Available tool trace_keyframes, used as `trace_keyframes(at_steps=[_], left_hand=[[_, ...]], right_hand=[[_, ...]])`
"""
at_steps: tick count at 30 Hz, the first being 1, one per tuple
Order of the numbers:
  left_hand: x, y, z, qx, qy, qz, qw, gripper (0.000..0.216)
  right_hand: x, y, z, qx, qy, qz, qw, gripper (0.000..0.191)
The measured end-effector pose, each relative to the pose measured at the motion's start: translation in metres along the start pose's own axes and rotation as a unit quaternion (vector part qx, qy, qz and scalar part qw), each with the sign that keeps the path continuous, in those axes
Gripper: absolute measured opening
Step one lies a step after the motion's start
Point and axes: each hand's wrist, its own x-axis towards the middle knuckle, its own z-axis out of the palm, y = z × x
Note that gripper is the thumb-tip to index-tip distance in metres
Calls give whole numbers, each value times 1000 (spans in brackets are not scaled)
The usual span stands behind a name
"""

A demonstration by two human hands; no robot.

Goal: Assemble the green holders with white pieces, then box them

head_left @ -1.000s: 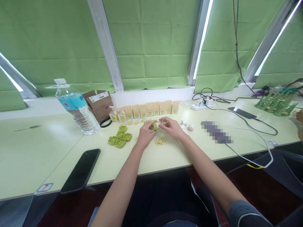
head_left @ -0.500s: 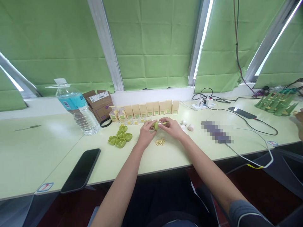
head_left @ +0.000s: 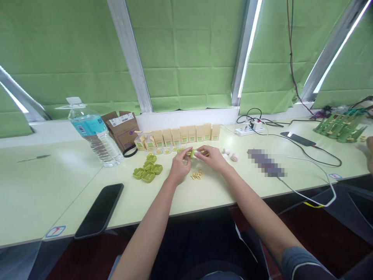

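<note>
Assembly appears to be in hand, with the left hand (head_left: 179, 165) and right hand (head_left: 215, 158) narrowly pinching the small green piece (head_left: 192, 154) over the table (head_left: 140, 202), and the next move likely calls for steady alignment.

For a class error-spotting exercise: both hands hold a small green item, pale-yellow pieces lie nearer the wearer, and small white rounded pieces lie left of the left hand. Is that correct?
No: the small white rounded pieces lie right of the right hand, as the head view shows. The rest stands.
</note>
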Motion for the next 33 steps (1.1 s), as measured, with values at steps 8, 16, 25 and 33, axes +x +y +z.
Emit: trace_keyframes(at_steps=[8, 16, 25, 33], left_hand=[[-3, 11, -2, -35, -9, -22, 999, 57], [0, -7, 6, 22, 7, 16, 1000, 41], [-1, -7, 2, 48, -17, 6, 999, 49], [-1, -7, 0, 47, -50, -11, 998, 50]], right_hand=[[-2, -6, 1, 2, -11, -14, 1000, 37], [-2, -9, -1, -37, -21, -35, 998, 36], [-1, -1, -5, -131, -32, -65, 989, 45], [-4, -12, -8, -179, -47, -36, 982, 44]])
